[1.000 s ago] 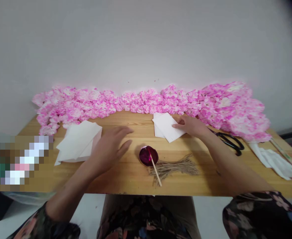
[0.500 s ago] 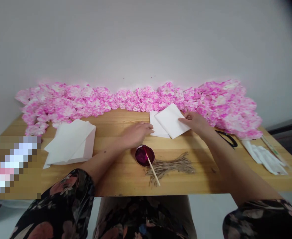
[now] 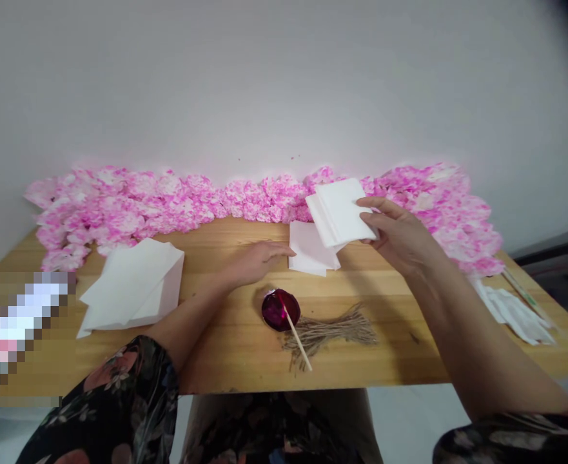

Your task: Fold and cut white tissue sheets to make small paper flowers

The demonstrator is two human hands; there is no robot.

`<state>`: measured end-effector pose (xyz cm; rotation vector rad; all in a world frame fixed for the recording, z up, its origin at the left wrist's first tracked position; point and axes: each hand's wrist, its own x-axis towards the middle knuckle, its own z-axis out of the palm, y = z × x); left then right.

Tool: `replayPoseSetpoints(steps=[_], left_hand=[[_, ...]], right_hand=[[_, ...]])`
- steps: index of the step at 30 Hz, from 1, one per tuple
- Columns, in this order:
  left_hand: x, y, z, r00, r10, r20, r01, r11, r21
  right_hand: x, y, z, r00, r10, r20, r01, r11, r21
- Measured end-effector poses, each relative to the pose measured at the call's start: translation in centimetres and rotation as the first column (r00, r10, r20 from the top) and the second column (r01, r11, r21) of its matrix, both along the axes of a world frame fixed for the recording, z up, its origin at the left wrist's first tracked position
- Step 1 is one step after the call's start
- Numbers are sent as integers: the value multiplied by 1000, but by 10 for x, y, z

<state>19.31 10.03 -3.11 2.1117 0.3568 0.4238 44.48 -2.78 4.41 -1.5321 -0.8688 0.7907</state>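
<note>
My right hand (image 3: 400, 232) grips a small stack of folded white paper (image 3: 340, 211) by its right edge, raised above the table. Under and left of it lie more thin white paper sheets (image 3: 307, 248). The fingers of my left hand (image 3: 257, 261) are stretched out, their tips at the left edge of those sheets. Close in front of that hand sits a shallow round dish of dark magenta liquid (image 3: 274, 312), with a thin wooden stick (image 3: 298, 338) leaning out over its rim. A bundle of brown twine or thin stems (image 3: 342, 327) lies just right of the dish.
Pink and white artificial-looking flowers (image 3: 133, 200) line the back of the wooden table (image 3: 225, 361) along the wall. A pile of larger white paper (image 3: 133, 283) lies at the left. White gloves (image 3: 518, 316) and a thin stick-like item (image 3: 525, 293) lie at the right.
My right hand has lifted the folded paper stack up and tilted it off the sheets below. My left hand has shifted slightly left, its fingers straightening.
</note>
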Motion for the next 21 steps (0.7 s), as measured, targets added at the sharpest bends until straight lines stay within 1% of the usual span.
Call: replayPoseSetpoints(steps=[1,2,3,5,6,7,8,9,10,11,12,13,14,15,16,17,18,19,20,21], left_hand=[[-1,0,2,1000,27,13,-25,993,-113],[-1,0,4,998,54,36,-44,969,-243],[0,-1,6,994,80,69,-48,924,-380],[5,-4,9,978,141,151,-18,785,-619],[8,-5,10,963,197,185,-10,710,-704],[11,-6,10,943,264,203,-16,644,-764],[13,-7,10,920,336,203,-40,594,-804],[14,-7,9,894,407,187,-81,558,-826],[14,-6,8,866,473,162,-135,534,-835],[13,-4,6,838,529,134,-193,517,-834],[10,-1,4,814,571,105,-247,505,-827],[8,1,3,795,602,80,-292,494,-819],[6,4,2,780,623,60,-324,484,-813],[4,6,1,772,635,44,-346,477,-808],[3,7,1,769,638,32,-360,475,-803],[3,8,0,773,634,22,-369,477,-798],[3,8,1,780,626,13,-376,485,-789],[4,8,1,784,621,9,-384,496,-779],[4,7,2,788,615,11,-388,511,-767],[3,6,2,795,607,17,-387,529,-755]], right_hand=[[-4,3,-1,1000,26,11,-26,1000,10],[-9,8,-2,999,48,19,-48,999,20],[-15,12,-5,997,72,23,-73,997,24],[-31,23,-11,989,141,39,-141,990,6],[-39,28,-14,979,191,71,-189,982,-26],[-46,33,-16,960,253,118,-247,967,-63],[-51,37,-18,937,302,176,-291,953,-89],[-53,40,-19,907,346,238,-325,938,-123],[-52,42,-19,884,362,295,-334,932,-142],[-48,43,-18,868,348,353,-313,937,-156],[-42,42,-18,853,306,423,-258,951,-169],[-34,41,-18,829,258,496,-186,964,-190],[-26,39,-19,780,220,585,-95,967,-237],[-19,37,-22,692,238,682,-25,952,-307],[-14,35,-25,609,298,735,28,918,-395],[-13,34,-30,543,363,757,83,874,-478],[-14,33,-35,480,400,780,135,846,-516],[-17,33,-41,430,413,802,171,835,-522],[-22,34,-45,401,409,820,193,837,-511],[-27,35,-50,394,398,828,196,844,-499]])
